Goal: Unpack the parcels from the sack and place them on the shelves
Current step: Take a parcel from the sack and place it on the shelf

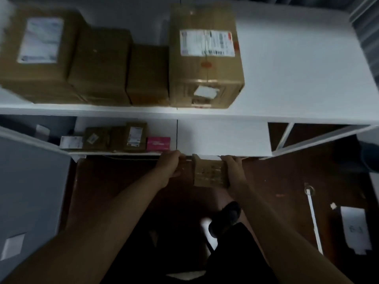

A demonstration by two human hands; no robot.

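Both hands hold a small brown parcel at the front edge of the lower shelf, the left hand gripping its left end and the right hand its right side (four cardboard boxes line the upper shelf)

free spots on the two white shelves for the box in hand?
Top white shelf: bare to the right of the tall labelled cardboard box; crowded left of it with brown cartons. Lower white shelf: bare right of the pink box, straight ahead of the small brown cardboard parcel held by the left hand and right hand; its left end is packed.
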